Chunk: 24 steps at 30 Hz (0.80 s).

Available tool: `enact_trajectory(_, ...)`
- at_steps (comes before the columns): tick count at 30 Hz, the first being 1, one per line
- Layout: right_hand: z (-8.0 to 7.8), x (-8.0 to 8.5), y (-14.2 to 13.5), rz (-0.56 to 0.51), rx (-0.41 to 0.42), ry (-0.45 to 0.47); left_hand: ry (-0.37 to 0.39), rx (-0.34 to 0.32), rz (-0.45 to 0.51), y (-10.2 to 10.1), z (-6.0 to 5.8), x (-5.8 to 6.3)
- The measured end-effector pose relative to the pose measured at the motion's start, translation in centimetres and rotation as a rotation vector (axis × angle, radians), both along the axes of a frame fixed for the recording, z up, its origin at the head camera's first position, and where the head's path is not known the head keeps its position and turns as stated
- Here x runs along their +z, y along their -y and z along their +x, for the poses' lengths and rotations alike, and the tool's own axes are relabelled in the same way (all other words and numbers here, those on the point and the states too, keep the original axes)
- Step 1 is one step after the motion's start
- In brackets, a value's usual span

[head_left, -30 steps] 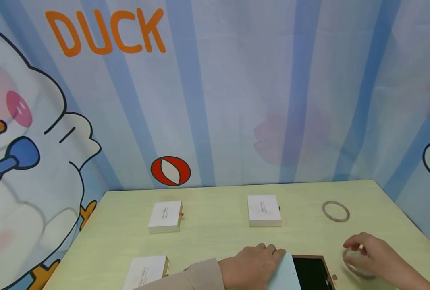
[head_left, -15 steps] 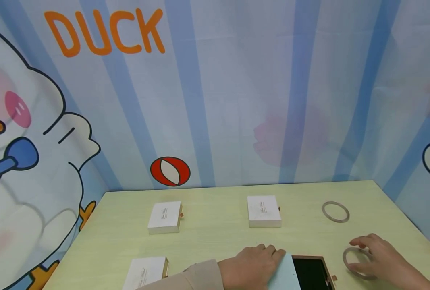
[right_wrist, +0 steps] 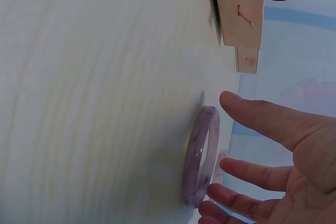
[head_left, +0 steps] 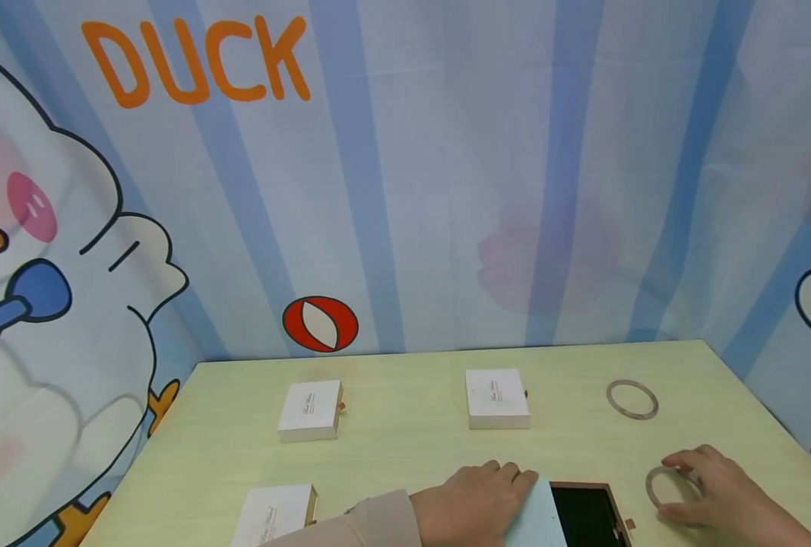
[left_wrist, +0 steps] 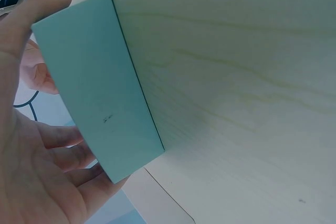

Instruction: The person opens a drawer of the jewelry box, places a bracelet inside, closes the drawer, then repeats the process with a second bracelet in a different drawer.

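Left hand grips blue box; right hand, spread, perhaps touches the nearer bangle.

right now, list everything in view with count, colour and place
White boxes: 3, white, two back, one front left
Cover: 1, light blue, front
Drawer: 1, black inside, brown rim, out of cover's right end
Far bangle: 1, greyish purple, back right
Near bangle: 1, greyish purple, front right
Table: 1, pale yellow-green, beneath boxes
Backdrop: 1, striped blue, behind table
DUCK lettering: 1, orange, backdrop's upper left
Duck print: 1, mostly white, backdrop's left
Ball print: 1, red and white, low on backdrop
Sleeve: 1, beige, front centre
Left hand: 1, bare, gripping the cover
Right hand: 1, bare, at the near bangle
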State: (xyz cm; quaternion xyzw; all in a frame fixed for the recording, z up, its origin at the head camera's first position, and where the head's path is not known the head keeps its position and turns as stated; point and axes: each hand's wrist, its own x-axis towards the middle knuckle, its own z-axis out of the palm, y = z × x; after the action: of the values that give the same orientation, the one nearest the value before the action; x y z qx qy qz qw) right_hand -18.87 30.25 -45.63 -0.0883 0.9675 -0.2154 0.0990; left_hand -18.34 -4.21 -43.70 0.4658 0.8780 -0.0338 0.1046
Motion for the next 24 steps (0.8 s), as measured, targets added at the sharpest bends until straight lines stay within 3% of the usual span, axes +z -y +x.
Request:
enact_trajectory(16, -0.3, -0.8, -0.8, 0.024, 0.018, 0.004, -0.011, -0.011, 0.018, -0.1, -0.3, 0.0)
enact_trajectory(24, -0.5, -1.2, -1.1, 0.031, 0.042, -0.046, 0.004, -0.001, 0.021, -0.2, -0.4, 0.0)
